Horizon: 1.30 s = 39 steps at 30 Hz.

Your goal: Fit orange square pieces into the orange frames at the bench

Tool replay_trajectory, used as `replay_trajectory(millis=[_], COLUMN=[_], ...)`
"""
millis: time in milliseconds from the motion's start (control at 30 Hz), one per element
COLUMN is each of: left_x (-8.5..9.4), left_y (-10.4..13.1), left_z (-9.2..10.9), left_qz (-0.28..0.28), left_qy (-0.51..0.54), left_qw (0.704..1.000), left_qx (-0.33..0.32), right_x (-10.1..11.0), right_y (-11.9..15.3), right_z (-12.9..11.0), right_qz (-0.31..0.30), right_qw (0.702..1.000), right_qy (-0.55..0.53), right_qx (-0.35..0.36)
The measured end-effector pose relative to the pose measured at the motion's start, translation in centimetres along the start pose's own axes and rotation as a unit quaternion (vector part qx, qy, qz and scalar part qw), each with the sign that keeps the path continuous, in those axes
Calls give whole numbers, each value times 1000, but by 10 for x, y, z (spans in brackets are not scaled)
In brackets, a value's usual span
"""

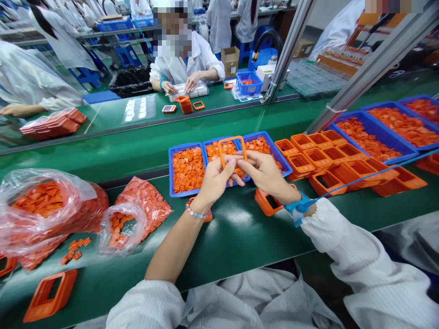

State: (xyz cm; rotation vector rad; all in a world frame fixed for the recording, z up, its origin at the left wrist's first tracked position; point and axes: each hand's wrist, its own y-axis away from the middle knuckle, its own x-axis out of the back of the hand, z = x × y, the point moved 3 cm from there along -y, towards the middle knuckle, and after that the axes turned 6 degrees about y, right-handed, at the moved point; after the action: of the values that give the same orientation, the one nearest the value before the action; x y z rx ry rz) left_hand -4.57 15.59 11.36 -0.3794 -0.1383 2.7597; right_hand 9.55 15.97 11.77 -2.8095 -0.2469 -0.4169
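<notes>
An orange rectangular plastic frame (232, 138) stands upright between my hands, over the small blue trays. My left hand (215, 178) pinches its lower left part with thumb and fingers. On the lower right side, my right hand (265, 171) is closed on the same frame. The fingertips meet near its bottom edge, so any small piece between them is hidden. Behind the hands, a blue tray (170, 176) and two more beside it hold small orange plastic pieces (188, 168). Other orange frames (269, 205) lie beneath my right wrist, and an orange part shows partly behind my left wrist.
Clear plastic bags (144, 210) of orange pieces lie at left, near loose pieces (75, 249) and a frame stack (51, 294). Stacked frames (317, 157) and larger blue trays (373, 155) fill the right. A blue cord (360, 181) runs from my right wristband. A co-worker sits opposite.
</notes>
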Motion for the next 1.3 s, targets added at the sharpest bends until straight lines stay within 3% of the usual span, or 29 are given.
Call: replay_trajectory(millis=[67, 167, 233, 300, 367, 400, 533, 700, 800, 1033, 1133, 1300], left_x=[4, 22, 35, 43, 45, 45, 37, 36, 37, 39, 40, 35], left_y=[-1, -6, -11, -15, -17, -18, -19, -20, -20, -22, -21, -13], left_z=[1, -1, -5, -15, -26, -32, -45, -46, -45, -44, -37, -8], left_qz=[-8, 54, 86, 69, 31, 16, -9, 23, 24, 21, 21, 24], left_qy=[-21, -176, -369, -546, -646, -670, -701, -715, -711, -665, -621, -482], left_qw=[1000, 983, 925, 835, 761, 739, 706, 690, 692, 736, 777, 876], left_qx=[4, -20, -35, -8, 44, 67, 97, 111, 122, 122, 99, 2], right_x=[5, 18, 25, 28, 28, 28, 26, 23, 21, 21, 23, 26], right_y=[2, 11, 19, 28, 38, 43, 57, 63, 63, 63, 61, 54], right_z=[-4, -10, -13, -13, -11, -9, 3, 9, 6, 4, 9, 25], right_qz=[41, 151, 180, 170, 152, 147, 151, 151, 145, 138, 143, 158], right_qw=[999, 988, 982, 982, 984, 985, 981, 981, 982, 984, 983, 980], right_qy=[11, -14, -46, -62, -63, -63, -70, -73, -69, -67, -61, -38], right_qx=[2, -18, -36, -51, -64, -71, -95, -95, -101, -95, -99, -114])
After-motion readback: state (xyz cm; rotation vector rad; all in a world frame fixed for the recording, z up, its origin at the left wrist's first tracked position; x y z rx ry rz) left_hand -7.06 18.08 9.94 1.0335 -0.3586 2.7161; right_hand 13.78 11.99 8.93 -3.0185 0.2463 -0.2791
